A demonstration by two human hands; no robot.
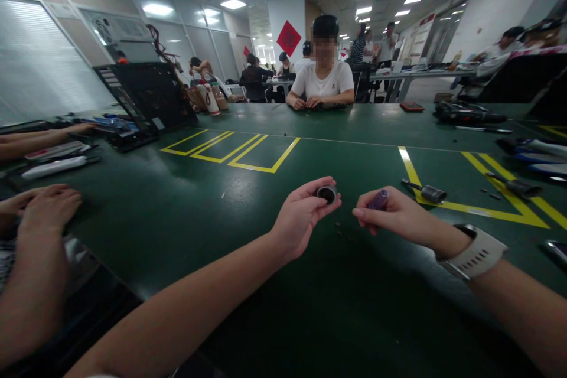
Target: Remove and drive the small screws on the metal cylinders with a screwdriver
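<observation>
My left hand [305, 212] is closed around a hollow grey metal cylinder [326, 194], its open end turned up towards me. To its right, my right hand [390, 212] grips a short purple handle [379, 199] that looks like a screwdriver's; its tip cannot be made out. The two hands are apart. On the table below and between them lie several tiny ring-like parts [338, 224]. A grey cylinder with a rod [433, 193], resembling a piston, rests beyond my right hand, and a similar one [522, 188] lies farther right.
The green table [186, 201] carries yellow tape outlines [252, 168]. A dark equipment frame [146, 94] stands at the back left. Another person's hands [48, 207] rest at the left edge. A person [323, 82] sits opposite. Tools [540, 156] lie at the right.
</observation>
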